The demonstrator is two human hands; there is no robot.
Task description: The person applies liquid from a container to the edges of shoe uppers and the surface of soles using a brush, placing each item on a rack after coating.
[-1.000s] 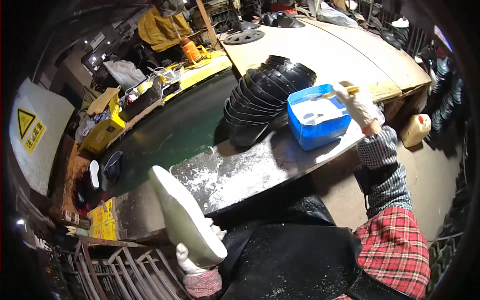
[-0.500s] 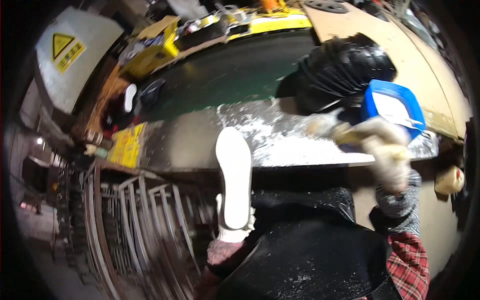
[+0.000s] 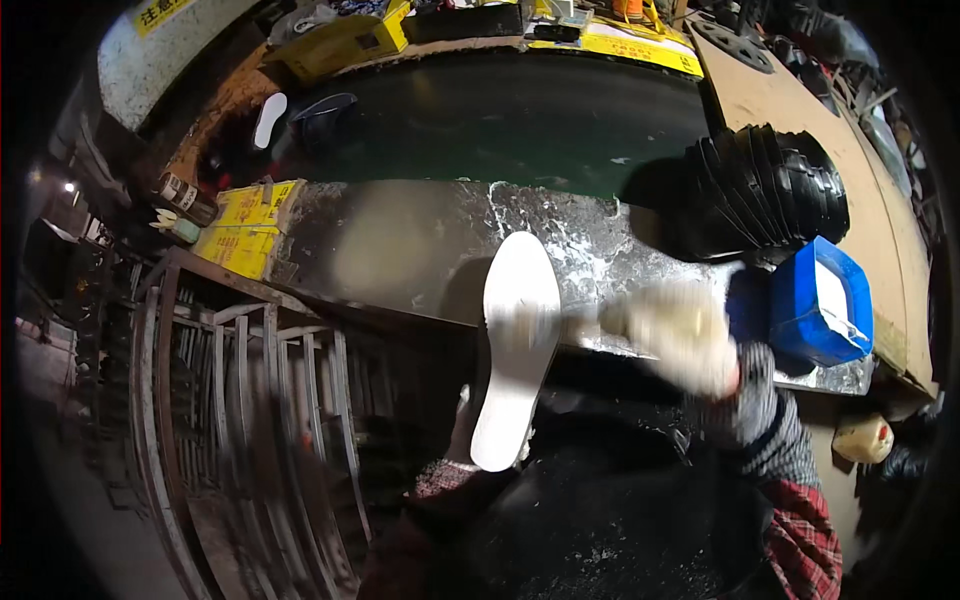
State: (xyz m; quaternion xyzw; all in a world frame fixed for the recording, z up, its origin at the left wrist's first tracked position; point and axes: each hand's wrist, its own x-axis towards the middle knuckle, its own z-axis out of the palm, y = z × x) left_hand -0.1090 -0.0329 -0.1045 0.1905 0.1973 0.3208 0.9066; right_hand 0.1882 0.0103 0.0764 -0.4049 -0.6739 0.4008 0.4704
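Note:
My left hand, in a pale glove, holds a long white shoe sole from beneath near its heel end. The sole points away from me, and most of that hand is hidden behind it. My right hand, gloved and smeared by motion, is closed around what looks like a brush. The brush's blurred tip lies over the middle of the sole. To the right of that hand stands a blue tub with white contents.
A white-smeared ledge runs in front of a dark green belt. Several nested black curved pieces lie at the right. A metal rack stands at lower left. A yellow box sits at the back.
My right hand has moved left from the blue tub to the sole, bringing the brush over it. The sole now tilts slightly to the right. The head view has shifted.

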